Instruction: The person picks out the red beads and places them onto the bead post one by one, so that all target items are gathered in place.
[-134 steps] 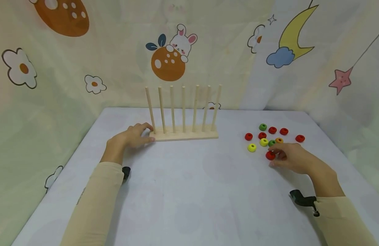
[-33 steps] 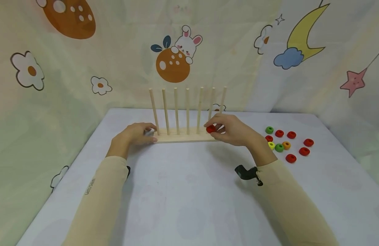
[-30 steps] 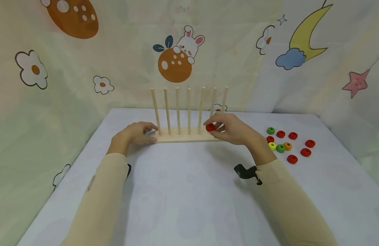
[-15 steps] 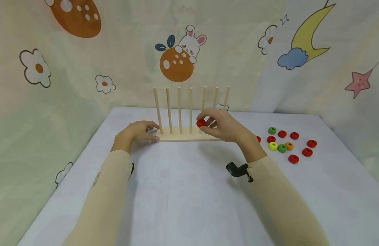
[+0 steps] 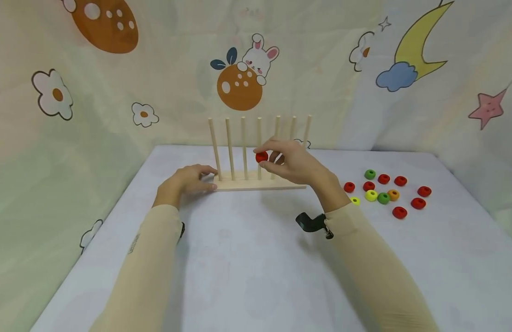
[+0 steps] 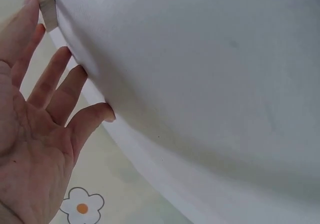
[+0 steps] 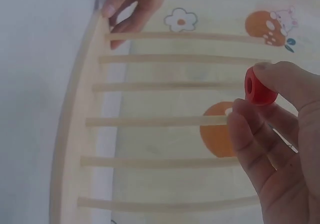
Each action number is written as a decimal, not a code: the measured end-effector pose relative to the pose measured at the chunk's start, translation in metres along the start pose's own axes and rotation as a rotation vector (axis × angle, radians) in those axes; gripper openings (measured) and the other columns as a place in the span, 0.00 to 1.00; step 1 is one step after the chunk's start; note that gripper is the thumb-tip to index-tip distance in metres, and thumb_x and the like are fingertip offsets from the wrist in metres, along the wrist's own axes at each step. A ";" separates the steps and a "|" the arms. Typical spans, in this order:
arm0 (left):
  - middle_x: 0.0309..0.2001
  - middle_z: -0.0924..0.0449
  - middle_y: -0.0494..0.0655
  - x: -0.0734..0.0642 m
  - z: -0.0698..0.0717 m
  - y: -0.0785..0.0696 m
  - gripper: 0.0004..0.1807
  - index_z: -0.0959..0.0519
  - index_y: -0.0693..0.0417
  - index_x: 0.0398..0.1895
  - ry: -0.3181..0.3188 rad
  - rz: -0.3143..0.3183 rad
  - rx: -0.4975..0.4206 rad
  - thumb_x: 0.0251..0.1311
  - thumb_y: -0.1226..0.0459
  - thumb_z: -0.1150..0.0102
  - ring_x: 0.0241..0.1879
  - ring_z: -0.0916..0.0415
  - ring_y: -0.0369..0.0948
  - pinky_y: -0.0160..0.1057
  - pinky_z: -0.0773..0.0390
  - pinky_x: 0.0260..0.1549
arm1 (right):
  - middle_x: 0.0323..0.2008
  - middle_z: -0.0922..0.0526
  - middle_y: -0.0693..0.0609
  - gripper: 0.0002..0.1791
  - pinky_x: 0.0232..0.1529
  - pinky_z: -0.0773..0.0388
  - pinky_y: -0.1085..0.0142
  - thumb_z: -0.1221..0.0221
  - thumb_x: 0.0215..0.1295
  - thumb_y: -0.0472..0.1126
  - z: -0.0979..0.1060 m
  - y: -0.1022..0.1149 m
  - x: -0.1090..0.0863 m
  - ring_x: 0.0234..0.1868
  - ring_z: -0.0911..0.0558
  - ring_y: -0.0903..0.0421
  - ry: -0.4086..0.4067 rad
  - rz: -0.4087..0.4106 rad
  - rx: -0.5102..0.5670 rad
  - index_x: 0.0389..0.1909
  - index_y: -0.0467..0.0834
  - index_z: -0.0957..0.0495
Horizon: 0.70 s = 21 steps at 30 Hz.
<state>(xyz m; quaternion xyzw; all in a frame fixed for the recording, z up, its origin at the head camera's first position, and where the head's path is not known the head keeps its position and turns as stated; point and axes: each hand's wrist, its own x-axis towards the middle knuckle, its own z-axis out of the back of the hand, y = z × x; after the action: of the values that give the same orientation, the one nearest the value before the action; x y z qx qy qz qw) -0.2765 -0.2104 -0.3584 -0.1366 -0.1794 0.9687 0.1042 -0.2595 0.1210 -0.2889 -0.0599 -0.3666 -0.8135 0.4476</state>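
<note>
A pale wooden peg rack (image 5: 260, 185) stands near the table's back edge, with a row of several upright pegs. At its left end my left hand (image 5: 187, 180) holds the base between thumb and index finger; the left wrist view shows the thumb against the base's corner (image 6: 48, 9) and the other fingers spread. My right hand (image 5: 295, 162) pinches a red bead (image 5: 261, 157) between thumb and fingers, in front of the middle pegs and below their tips. In the right wrist view the hole of that bead (image 7: 262, 89) faces toward the base.
Loose beads lie on the white table (image 5: 247, 267) to the right: several red beads (image 5: 399, 212), yellow beads (image 5: 371, 195), green beads (image 5: 383, 198) and an orange bead (image 5: 393, 195). A printed cloth (image 5: 177, 69) hangs right behind the rack.
My right hand picked a red bead from the group at right and carried it left to the rack, lately rising and moving further left. The left hand stays on the base.
</note>
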 end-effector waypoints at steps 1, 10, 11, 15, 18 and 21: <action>0.74 0.33 0.57 0.001 0.000 0.000 0.32 0.29 0.38 0.73 -0.005 0.002 -0.005 0.67 0.46 0.37 0.74 0.38 0.59 0.70 0.48 0.72 | 0.50 0.16 0.49 0.17 0.41 0.14 0.62 0.35 0.68 0.33 0.001 0.000 0.002 0.38 0.16 0.55 -0.011 0.001 -0.002 0.57 0.40 0.18; 0.75 0.33 0.57 0.001 0.001 0.003 0.33 0.29 0.39 0.73 0.004 0.035 -0.016 0.66 0.47 0.35 0.74 0.38 0.58 0.70 0.52 0.73 | 0.47 0.15 0.49 0.16 0.37 0.18 0.64 0.33 0.66 0.33 0.003 0.009 0.021 0.33 0.21 0.56 -0.038 0.066 -0.037 0.54 0.41 0.18; 0.75 0.33 0.57 0.002 0.002 0.003 0.33 0.29 0.39 0.73 0.005 0.035 -0.016 0.66 0.47 0.34 0.74 0.38 0.58 0.70 0.52 0.73 | 0.46 0.15 0.49 0.16 0.36 0.20 0.65 0.33 0.65 0.33 0.002 0.010 0.023 0.33 0.22 0.56 -0.040 0.069 -0.048 0.54 0.41 0.18; 0.74 0.32 0.56 0.002 0.004 0.004 0.33 0.28 0.38 0.72 0.002 0.039 -0.020 0.64 0.47 0.33 0.74 0.38 0.58 0.70 0.50 0.72 | 0.45 0.16 0.50 0.17 0.35 0.21 0.64 0.32 0.65 0.33 0.001 0.012 0.030 0.32 0.23 0.56 -0.044 0.087 -0.068 0.55 0.41 0.17; 0.74 0.32 0.55 0.003 0.003 0.004 0.33 0.28 0.36 0.71 0.003 0.045 -0.026 0.63 0.45 0.32 0.73 0.37 0.57 0.70 0.46 0.71 | 0.46 0.16 0.49 0.17 0.39 0.16 0.62 0.32 0.65 0.33 -0.001 0.012 0.034 0.35 0.19 0.56 -0.050 0.089 -0.045 0.55 0.40 0.18; 0.74 0.32 0.54 0.005 0.001 0.003 0.34 0.28 0.35 0.71 0.009 0.046 -0.034 0.62 0.45 0.32 0.72 0.36 0.57 0.69 0.43 0.71 | 0.47 0.16 0.48 0.17 0.43 0.14 0.62 0.32 0.65 0.33 -0.003 0.011 0.037 0.40 0.16 0.55 -0.059 0.080 -0.012 0.55 0.40 0.18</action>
<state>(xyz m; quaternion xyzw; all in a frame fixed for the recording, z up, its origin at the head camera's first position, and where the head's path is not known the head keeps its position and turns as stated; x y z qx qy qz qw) -0.2825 -0.2126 -0.3596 -0.1467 -0.1920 0.9670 0.0802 -0.2718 0.0905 -0.2689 -0.1009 -0.3721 -0.7950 0.4683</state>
